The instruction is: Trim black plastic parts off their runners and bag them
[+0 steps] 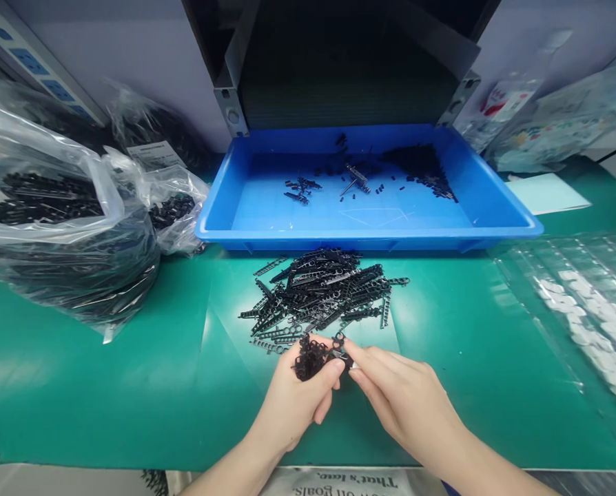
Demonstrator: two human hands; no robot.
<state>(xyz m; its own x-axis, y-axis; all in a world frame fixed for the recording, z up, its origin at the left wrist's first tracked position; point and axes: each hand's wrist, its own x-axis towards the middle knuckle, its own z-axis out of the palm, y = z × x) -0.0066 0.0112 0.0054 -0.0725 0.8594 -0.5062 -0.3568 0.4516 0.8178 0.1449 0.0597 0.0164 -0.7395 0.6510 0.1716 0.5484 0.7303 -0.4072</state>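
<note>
My left hand [300, 396] is closed around a bunch of black plastic parts [309, 357], whose ringed ends stick up above the fingers. Thumb and fingertips of my right hand [398, 386] pinch a black part with a ring [338, 340], right beside the bunch. Both hands nearly touch, just in front of a loose pile of long black notched strips [329, 289] on the green table [184, 393]. Beyond the pile stands a blue tray [375, 233] with small black pieces and a metal-looking piece [357, 178] in it.
At the left are an open clear bag [91, 269] of black parts and a smaller bag [176, 213]. A clear plastic tray [561, 303] with white pieces lies at the right. Behind it are a pale pad [548, 193] and a bottle [509, 96].
</note>
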